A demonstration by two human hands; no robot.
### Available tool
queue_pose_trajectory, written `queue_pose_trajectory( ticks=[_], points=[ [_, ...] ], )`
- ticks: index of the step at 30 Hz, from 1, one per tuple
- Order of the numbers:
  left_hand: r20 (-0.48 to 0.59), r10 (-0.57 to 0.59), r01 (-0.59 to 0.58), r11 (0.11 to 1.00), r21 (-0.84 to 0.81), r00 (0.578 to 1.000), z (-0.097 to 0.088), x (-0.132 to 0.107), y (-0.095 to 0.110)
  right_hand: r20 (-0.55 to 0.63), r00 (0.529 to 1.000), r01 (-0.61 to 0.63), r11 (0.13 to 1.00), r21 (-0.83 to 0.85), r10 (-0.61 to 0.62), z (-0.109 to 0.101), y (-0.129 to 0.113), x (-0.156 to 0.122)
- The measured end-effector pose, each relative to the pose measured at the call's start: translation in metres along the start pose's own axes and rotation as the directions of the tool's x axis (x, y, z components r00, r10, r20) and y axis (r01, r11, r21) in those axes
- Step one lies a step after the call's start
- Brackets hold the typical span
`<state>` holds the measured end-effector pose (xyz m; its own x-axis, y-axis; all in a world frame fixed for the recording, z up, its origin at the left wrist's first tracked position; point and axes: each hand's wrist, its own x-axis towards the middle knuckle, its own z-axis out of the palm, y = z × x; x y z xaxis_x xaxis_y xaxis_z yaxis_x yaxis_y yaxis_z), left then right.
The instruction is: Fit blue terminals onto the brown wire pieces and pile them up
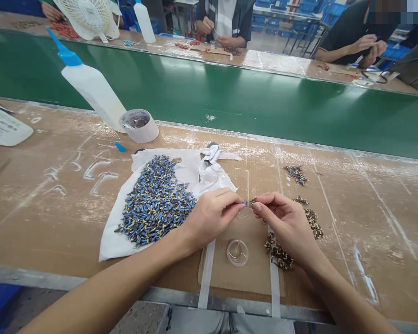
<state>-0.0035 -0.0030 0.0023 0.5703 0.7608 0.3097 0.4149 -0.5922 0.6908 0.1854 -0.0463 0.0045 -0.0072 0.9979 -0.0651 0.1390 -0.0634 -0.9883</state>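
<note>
My left hand (211,215) and my right hand (282,220) meet over the bench, fingertips almost touching. The left pinches a small blue part (244,202) between thumb and forefinger. The right pinches a small dark wound piece (253,201) at its fingertips. A heap of blue parts (156,199) lies on a white plastic sheet (111,236) to the left. Brown wound pieces (278,253) lie under and beside my right hand. A small clear dish (237,252) sits on a taped cardboard pad (242,273) just below both hands.
A white squeeze bottle with a blue nozzle (90,86) leans beside a tape roll (141,125) at the back left. A green conveyor belt (230,93) runs across beyond the bench. Other people's hands work on the far side. A small cluster of blue parts (296,174) lies right.
</note>
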Motion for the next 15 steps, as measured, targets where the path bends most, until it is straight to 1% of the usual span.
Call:
queue_pose_trajectory(
  ticks=[5, 9, 15],
  points=[
    [0.039, 0.037, -0.038, 0.999, 0.023, 0.999, -0.0006, 0.0007, -0.0002, 0.042, 0.999, 0.002, 1.0, -0.011, -0.001, 0.0011, 0.0028, -0.0016],
    [0.038, 0.057, -0.058, 0.998, 0.029, 0.998, -0.0005, 0.001, 0.0017, 0.037, 0.999, 0.022, 1.0, -0.014, -0.022, 0.0023, 0.0044, -0.0017],
    [0.03, 0.084, -0.085, 0.995, 0.058, 0.996, -0.0006, -0.0008, 0.0016, 0.077, 0.995, 0.063, 0.997, -0.04, -0.06, 0.0019, 0.005, -0.0014]
  ],
)
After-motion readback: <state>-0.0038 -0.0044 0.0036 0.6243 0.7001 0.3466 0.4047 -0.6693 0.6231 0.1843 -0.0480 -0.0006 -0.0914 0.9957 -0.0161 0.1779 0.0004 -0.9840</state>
